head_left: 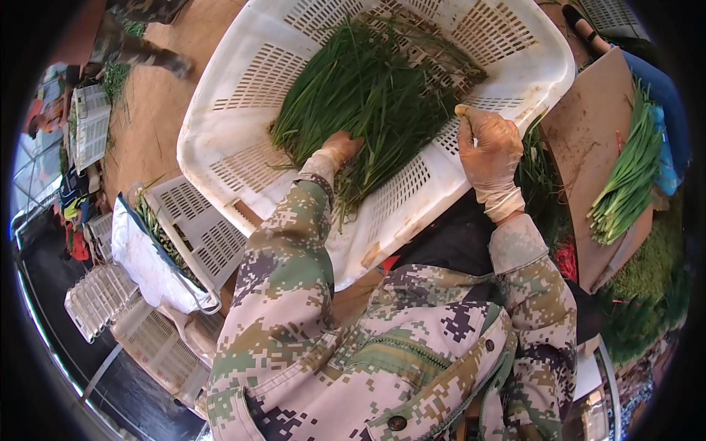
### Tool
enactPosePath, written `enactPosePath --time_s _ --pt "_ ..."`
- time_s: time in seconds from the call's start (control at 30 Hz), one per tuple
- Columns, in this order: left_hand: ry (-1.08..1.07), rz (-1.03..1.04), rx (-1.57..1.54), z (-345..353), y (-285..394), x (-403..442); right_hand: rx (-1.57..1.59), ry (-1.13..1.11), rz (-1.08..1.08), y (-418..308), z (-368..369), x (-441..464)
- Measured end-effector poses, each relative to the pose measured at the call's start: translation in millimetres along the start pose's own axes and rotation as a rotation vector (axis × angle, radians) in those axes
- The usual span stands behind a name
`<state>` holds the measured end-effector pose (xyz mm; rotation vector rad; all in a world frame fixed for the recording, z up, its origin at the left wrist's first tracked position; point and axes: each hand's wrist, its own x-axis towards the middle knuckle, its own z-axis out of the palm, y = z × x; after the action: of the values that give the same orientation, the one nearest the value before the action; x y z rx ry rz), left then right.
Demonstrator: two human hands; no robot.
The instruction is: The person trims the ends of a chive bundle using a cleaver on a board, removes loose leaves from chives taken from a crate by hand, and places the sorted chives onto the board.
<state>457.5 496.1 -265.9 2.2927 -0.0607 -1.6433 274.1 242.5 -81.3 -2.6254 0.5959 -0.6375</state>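
A large white plastic basket (pixel 202 121) stands tilted before me, with a heap of long green garlic chives (pixel 360 88) inside. My left hand (pixel 340 149) reaches over the near side into the heap, its fingers curled into the leaves and partly covered by them. Over the basket's right rim is my right hand (pixel 491 151), in a thin stained glove. Its fingers are bent in and the thumb lies close to them. Whether something small is pinched there I cannot make out.
At right, a tied bunch of chives (pixel 629 173) lies on a brown board (pixel 581 132), near red ties (pixel 565 261). To the left stand a white crate (pixel 195 213), a white sack (pixel 151 257) and more crates (pixel 158 334). Other people are at the far left and top.
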Motion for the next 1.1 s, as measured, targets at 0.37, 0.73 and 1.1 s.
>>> enactPosePath --time_s 0.37,0.73,1.1 --pt "0.354 -0.028 0.420 96 -2 -19 0.029 0.042 -0.013 -1 -1 3" --pt "0.260 -0.055 0.327 64 0 -17 0.063 0.000 0.000 -9 -3 6" --pt "0.202 -0.024 0.447 73 11 -33 0.032 0.034 -0.017 -1 0 1"
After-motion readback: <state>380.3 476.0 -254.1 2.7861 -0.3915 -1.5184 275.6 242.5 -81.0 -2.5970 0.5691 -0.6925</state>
